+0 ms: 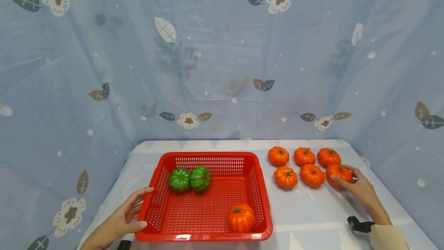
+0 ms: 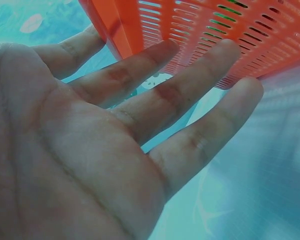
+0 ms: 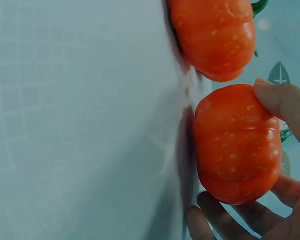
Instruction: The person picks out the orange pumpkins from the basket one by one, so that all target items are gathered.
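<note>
At the right end of the front row, my right hand (image 1: pixel 362 190) grips an orange pumpkin (image 1: pixel 338 174) with a green stem. In the right wrist view the thumb lies on top of this pumpkin (image 3: pixel 237 145) and the fingers curl round its far side, close to the table. My left hand (image 1: pixel 119 219) is at the left side of a red plastic basket (image 1: pixel 204 237). Its fairly straight fingers (image 2: pixel 195 87) touch or nearly touch the slotted wall. Inside the basket, two green pumpkins (image 1: pixel 200 179) sit at the back left and one orange pumpkin (image 1: pixel 241 218) at the front right.
Several more orange pumpkins (image 1: pixel 312 176) stand in two rows on the table, right of the basket. A pale patterned cloth (image 1: pixel 295 219) covers the table. Blue curtains (image 1: pixel 222 61) with flowers and leaves enclose the back and both sides.
</note>
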Demonstrator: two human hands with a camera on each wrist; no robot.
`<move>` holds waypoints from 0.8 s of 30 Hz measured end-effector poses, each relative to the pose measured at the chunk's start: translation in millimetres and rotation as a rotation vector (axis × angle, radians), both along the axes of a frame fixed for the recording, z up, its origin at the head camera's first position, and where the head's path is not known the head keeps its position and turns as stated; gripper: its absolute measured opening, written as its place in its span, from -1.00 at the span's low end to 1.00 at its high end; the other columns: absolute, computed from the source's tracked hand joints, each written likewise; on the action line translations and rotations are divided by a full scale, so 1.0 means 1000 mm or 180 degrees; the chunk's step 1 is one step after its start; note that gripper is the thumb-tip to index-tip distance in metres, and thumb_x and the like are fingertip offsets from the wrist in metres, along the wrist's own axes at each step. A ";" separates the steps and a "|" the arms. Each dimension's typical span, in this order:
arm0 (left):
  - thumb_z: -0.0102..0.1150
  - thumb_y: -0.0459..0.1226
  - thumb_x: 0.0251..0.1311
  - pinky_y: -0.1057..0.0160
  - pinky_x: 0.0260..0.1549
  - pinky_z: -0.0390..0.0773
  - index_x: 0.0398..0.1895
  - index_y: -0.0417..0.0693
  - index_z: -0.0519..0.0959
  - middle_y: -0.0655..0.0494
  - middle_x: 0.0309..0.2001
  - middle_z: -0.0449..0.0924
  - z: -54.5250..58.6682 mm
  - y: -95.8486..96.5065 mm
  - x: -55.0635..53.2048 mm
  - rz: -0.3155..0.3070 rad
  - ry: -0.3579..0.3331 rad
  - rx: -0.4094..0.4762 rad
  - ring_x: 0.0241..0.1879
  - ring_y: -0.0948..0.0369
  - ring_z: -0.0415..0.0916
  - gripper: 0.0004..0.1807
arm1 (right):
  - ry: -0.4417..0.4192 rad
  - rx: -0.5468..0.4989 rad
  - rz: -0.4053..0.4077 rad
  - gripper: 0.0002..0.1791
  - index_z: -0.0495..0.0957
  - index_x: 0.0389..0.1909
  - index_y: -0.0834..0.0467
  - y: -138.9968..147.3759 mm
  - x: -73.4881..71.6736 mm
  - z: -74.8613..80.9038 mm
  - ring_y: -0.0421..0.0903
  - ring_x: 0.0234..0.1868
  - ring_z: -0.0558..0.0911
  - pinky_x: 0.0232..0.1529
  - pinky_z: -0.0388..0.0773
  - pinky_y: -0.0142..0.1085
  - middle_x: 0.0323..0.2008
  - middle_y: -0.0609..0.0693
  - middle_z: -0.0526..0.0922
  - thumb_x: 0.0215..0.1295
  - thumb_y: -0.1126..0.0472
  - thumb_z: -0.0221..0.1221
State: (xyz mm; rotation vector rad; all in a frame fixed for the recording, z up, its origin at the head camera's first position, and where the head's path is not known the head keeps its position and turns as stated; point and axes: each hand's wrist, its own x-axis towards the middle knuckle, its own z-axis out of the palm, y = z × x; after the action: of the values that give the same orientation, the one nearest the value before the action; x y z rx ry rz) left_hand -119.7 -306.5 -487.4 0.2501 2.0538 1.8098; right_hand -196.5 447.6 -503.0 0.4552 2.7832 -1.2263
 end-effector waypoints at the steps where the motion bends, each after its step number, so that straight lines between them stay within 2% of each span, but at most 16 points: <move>1: 0.21 -0.31 0.40 -0.11 0.00 0.67 0.62 0.08 -0.06 -0.31 0.58 -0.16 0.000 0.000 0.000 -0.0014 0.0002 0.0023 0.36 -0.22 0.33 -0.13 | -0.0024 -0.0004 -0.0007 0.25 -0.20 0.60 0.35 0.001 0.000 -0.001 0.56 0.40 0.05 0.29 0.18 0.47 0.47 0.60 -0.10 0.32 -0.44 0.16; 9: 0.20 -0.32 0.40 -0.10 0.00 0.67 0.62 0.08 -0.03 -0.32 0.57 -0.14 -0.001 -0.001 -0.001 -0.0035 0.0019 0.0062 0.36 -0.22 0.33 -0.15 | -0.0257 -0.0053 -0.0012 0.31 -0.27 0.60 0.36 0.005 -0.004 -0.004 0.58 0.39 0.02 0.28 0.16 0.49 0.45 0.64 -0.15 0.29 -0.51 0.11; 13: 0.19 -0.33 0.40 -0.08 0.00 0.67 0.62 0.02 -0.05 -0.35 0.57 -0.15 0.000 -0.001 -0.001 -0.0073 0.0099 0.0061 0.37 -0.26 0.31 -0.15 | -0.0246 -0.0062 0.0039 0.30 -0.29 0.59 0.37 0.006 -0.006 -0.004 0.59 0.42 -0.03 0.29 0.11 0.50 0.48 0.61 -0.21 0.32 -0.50 0.08; 16: 0.20 -0.33 0.39 -0.07 -0.01 0.68 0.62 0.00 -0.04 -0.37 0.56 -0.16 0.000 -0.001 -0.002 -0.0084 0.0114 0.0066 0.36 -0.26 0.32 -0.14 | -0.0193 -0.0059 0.0085 0.24 -0.27 0.59 0.37 0.005 -0.006 -0.001 0.60 0.40 -0.01 0.27 0.15 0.51 0.48 0.61 -0.20 0.37 -0.46 0.05; 19: 0.20 -0.34 0.38 -0.07 0.00 0.68 0.62 -0.01 -0.04 -0.38 0.56 -0.16 0.000 -0.001 -0.002 -0.0102 0.0108 0.0095 0.36 -0.27 0.30 -0.15 | 0.0005 0.0096 0.0126 0.16 -0.18 0.59 0.38 0.001 -0.003 0.005 0.62 0.36 0.07 0.22 0.22 0.50 0.45 0.63 -0.12 0.42 -0.42 0.04; 24: 0.18 -0.35 0.40 -0.07 0.01 0.67 0.62 -0.01 -0.04 -0.38 0.55 -0.16 -0.001 -0.003 -0.002 -0.0113 0.0087 0.0115 0.36 -0.26 0.30 -0.16 | 0.0556 0.0401 0.0204 0.03 0.00 0.56 0.38 -0.016 0.000 0.024 0.62 0.26 0.19 0.08 0.36 0.51 0.39 0.63 0.06 0.46 -0.30 0.09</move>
State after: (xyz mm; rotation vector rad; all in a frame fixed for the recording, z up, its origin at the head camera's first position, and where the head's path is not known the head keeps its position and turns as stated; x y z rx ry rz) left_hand -122.0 -309.1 -487.9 0.3212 2.0235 1.8334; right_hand -196.5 431.2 -478.9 0.2762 3.0082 -1.1333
